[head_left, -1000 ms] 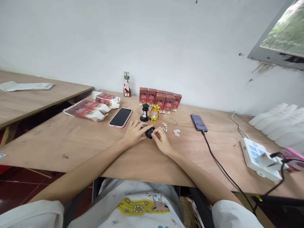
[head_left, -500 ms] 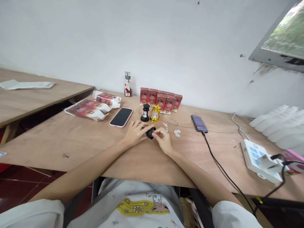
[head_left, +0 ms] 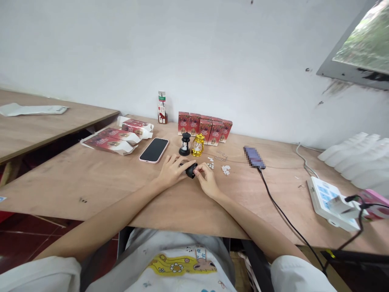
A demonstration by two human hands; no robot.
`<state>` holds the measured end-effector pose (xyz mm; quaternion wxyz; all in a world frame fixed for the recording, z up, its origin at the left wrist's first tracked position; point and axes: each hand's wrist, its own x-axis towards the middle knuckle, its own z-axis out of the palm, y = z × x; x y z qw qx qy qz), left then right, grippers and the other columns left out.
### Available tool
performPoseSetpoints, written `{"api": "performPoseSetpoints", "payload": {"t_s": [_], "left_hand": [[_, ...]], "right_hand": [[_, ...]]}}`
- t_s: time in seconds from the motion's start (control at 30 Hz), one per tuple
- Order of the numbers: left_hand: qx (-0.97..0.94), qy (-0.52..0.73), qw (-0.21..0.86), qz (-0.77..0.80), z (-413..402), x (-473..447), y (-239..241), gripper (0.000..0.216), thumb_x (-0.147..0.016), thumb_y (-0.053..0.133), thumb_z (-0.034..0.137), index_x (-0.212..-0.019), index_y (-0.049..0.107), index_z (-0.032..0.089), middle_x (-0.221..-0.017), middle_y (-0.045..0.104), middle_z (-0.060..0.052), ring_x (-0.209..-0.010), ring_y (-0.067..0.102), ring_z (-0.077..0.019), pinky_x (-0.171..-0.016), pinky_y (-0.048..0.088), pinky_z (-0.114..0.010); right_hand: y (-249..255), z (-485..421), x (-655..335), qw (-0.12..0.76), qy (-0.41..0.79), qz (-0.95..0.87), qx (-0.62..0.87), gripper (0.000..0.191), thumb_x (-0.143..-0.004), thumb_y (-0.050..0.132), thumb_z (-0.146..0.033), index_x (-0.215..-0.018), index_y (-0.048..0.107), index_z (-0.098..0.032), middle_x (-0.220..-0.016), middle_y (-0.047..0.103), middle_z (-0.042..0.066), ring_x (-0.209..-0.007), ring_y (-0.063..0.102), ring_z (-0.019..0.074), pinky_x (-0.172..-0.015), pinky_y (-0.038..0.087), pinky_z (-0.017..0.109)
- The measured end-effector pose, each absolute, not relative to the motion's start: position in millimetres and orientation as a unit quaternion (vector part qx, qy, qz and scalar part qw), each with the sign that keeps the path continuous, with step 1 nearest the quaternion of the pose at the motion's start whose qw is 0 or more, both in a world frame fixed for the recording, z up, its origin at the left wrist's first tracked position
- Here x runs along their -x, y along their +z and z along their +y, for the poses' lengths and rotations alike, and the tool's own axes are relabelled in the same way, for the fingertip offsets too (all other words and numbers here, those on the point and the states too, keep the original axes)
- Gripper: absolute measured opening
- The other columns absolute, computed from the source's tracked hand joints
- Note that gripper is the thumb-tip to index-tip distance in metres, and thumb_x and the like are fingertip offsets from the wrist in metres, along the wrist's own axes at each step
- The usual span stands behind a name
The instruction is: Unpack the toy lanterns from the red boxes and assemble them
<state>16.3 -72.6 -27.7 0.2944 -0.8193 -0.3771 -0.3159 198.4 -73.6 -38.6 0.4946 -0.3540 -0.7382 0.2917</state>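
My left hand [head_left: 172, 170] and my right hand [head_left: 207, 179] meet over the wooden table [head_left: 91, 178], both closed on a small black lantern [head_left: 191, 170] lying on its side between them. The right fingers pinch at its near end. Just behind stand an upright black lantern [head_left: 184, 144] and a gold lantern [head_left: 197, 145]. Small white button-like pieces [head_left: 225, 169] lie scattered to the right of my hands.
A phone [head_left: 154, 150] lies face up left of the lanterns. Red boxes [head_left: 205, 127] line the wall, flattened red cartons [head_left: 115, 139] lie at left, a small bottle [head_left: 162, 108] stands behind. A cable [head_left: 282, 217] runs from a blurred device to a power strip [head_left: 331, 200] at right.
Almost nothing moves. My right fingers shift slightly on the end of the black lantern while the left hand keeps holding it.
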Motion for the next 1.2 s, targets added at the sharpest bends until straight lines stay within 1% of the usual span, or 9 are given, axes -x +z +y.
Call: {"api": "performPoseSetpoints", "payload": {"t_s": [0.2, 0.4, 0.6, 0.8, 0.97, 1.13, 1.2], "left_hand": [[0.821, -0.312, 0.291, -0.378, -72.2, -16.0, -27.9, 0.039, -0.085, 0.055, 0.040, -0.122, 0.059, 0.025, -0.100, 0.066, -0.009, -0.090, 0.049, -0.0233, -0.073, 0.031, -0.035], [0.825, -0.305, 0.278, -0.387, -72.2, -16.0, -28.8, 0.041, -0.085, 0.055, 0.040, -0.123, 0.058, 0.026, -0.100, 0.065, -0.010, -0.091, 0.049, -0.0236, -0.073, 0.032, -0.036], [0.816, -0.320, 0.306, -0.371, -72.7, -17.8, -26.7, 0.038, -0.085, 0.056, 0.039, -0.120, 0.060, 0.024, -0.098, 0.067, -0.007, -0.088, 0.049, -0.0226, -0.071, 0.031, -0.035], [0.817, -0.326, 0.269, -0.392, -71.2, -16.9, -26.3, 0.041, -0.085, 0.056, 0.039, -0.122, 0.058, 0.023, -0.102, 0.066, -0.008, -0.090, 0.049, -0.0231, -0.072, 0.031, -0.035], [0.814, -0.325, 0.262, -0.403, -70.0, -16.7, -26.8, 0.042, -0.084, 0.057, 0.039, -0.123, 0.058, 0.023, -0.103, 0.066, -0.008, -0.090, 0.049, -0.0236, -0.072, 0.031, -0.036], [0.814, -0.327, 0.277, -0.393, -70.3, -17.6, -26.4, 0.040, -0.085, 0.057, 0.039, -0.120, 0.059, 0.022, -0.102, 0.066, -0.008, -0.090, 0.049, -0.0234, -0.072, 0.030, -0.035], [0.815, -0.317, 0.273, -0.400, -70.8, -17.7, -26.1, 0.039, -0.086, 0.055, 0.040, -0.121, 0.059, 0.023, -0.103, 0.066, -0.008, -0.090, 0.049, -0.0233, -0.072, 0.030, -0.035]], "right_hand": [[-37.7, -73.3, -198.3, 0.484, 0.280, -0.750, 0.353, 0.018, -0.087, 0.047, -0.033, -0.073, 0.049, -0.022, -0.079, 0.051, 0.002, -0.077, 0.048, 0.0162, -0.075, 0.041, 0.030], [-39.7, -70.9, -199.9, 0.468, 0.264, -0.762, 0.361, 0.018, -0.087, 0.047, -0.034, -0.074, 0.048, -0.022, -0.081, 0.052, 0.002, -0.082, 0.048, 0.0175, -0.081, 0.039, 0.033], [-40.3, -70.8, -200.2, 0.462, 0.242, -0.769, 0.369, 0.017, -0.089, 0.045, -0.033, -0.076, 0.047, -0.023, -0.083, 0.052, 0.003, -0.085, 0.047, 0.0185, -0.082, 0.038, 0.034], [-38.6, -74.4, -199.1, 0.468, 0.230, -0.772, 0.362, 0.013, -0.090, 0.042, -0.031, -0.080, 0.046, -0.022, -0.086, 0.050, 0.004, -0.086, 0.047, 0.0181, -0.082, 0.039, 0.034], [-38.1, -73.6, -199.1, 0.501, 0.260, -0.741, 0.363, 0.012, -0.088, 0.047, -0.032, -0.085, 0.053, -0.022, -0.086, 0.055, 0.003, -0.085, 0.053, 0.0177, -0.081, 0.041, 0.033], [-40.0, -70.8, -200.5, 0.514, 0.257, -0.736, 0.359, 0.014, -0.086, 0.053, -0.031, -0.080, 0.061, -0.022, -0.084, 0.059, 0.003, -0.084, 0.056, 0.0168, -0.080, 0.043, 0.031], [-40.8, -70.5, -200.5, 0.519, 0.259, -0.734, 0.353, 0.014, -0.086, 0.053, -0.031, -0.081, 0.062, -0.022, -0.084, 0.059, 0.003, -0.084, 0.056, 0.0163, -0.079, 0.044, 0.031]]}}
